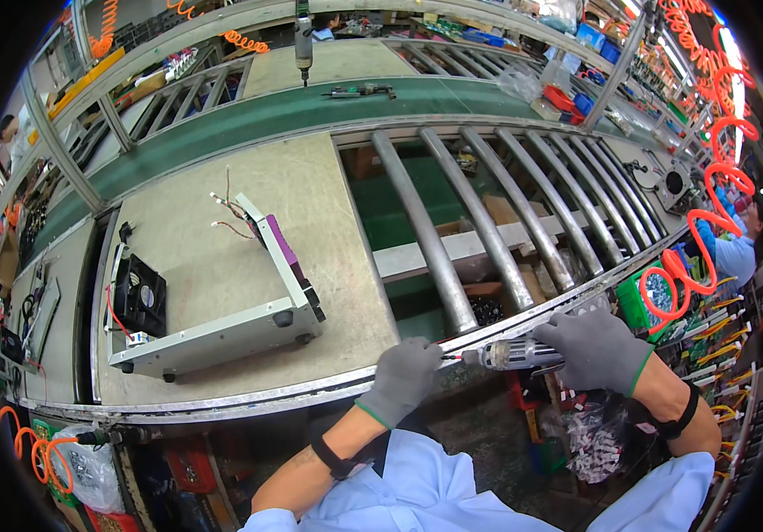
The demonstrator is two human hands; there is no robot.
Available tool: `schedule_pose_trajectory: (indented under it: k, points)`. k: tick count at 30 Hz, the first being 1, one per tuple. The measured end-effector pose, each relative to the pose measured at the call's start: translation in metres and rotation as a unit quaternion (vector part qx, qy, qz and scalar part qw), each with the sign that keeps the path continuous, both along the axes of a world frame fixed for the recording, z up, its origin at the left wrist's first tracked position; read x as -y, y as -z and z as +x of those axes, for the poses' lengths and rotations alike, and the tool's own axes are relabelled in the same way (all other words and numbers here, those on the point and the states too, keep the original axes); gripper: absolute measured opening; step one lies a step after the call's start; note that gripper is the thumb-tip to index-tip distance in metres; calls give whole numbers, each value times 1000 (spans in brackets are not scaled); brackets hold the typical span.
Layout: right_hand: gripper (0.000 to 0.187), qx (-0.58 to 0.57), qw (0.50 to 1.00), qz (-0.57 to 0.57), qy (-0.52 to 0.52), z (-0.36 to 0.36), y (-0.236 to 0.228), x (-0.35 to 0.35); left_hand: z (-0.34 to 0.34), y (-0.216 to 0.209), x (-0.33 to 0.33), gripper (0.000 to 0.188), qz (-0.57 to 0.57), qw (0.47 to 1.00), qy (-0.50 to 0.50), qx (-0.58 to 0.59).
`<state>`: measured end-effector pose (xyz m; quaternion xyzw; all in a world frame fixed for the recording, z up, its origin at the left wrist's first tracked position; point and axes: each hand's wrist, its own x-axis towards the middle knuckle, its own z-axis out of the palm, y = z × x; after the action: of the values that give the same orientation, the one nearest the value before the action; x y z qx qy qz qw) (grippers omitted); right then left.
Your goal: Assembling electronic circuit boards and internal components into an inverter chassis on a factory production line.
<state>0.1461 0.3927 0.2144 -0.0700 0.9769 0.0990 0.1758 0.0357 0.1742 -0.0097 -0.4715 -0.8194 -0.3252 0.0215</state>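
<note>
My right hand (599, 350), in a grey glove, is wrapped round a power screwdriver (516, 355) lying level, its bit pointing left. The grey-gloved fingers of my left hand (404, 379) are pinched at the bit's tip; whatever they hold is too small to make out. Both hands are over the near edge of the workbench. To their left an open metal case (213, 344) lies on a pale board (311, 186). The case has a black fan (140, 295) at its left end, a purple-sided part (284, 248) at its right, and loose wires with white plugs.
Steel conveyor rollers (439, 235) run rightward from the board. Another screwdriver (303, 44) hangs above the green belt (249, 111), where a dark tool (359, 91) lies. An orange coiled hose (709, 222) dangles at right, near a co-worker (736, 253). Bags and bins stand below the edge.
</note>
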Motion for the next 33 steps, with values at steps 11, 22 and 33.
schedule_pose_trajectory:
  k: [11,22,33]
  points:
    - [35,19,999,-12,36,-6,25,1,-10,-35,75,39,147,788,-144,581]
    - [45,40,999,18,27,-10,14,4,-3,-34,66,36,202,718,-61,663]
    - [40,1,996,-66,57,7,-7,25,17,-18,36,37,311,530,18,789]
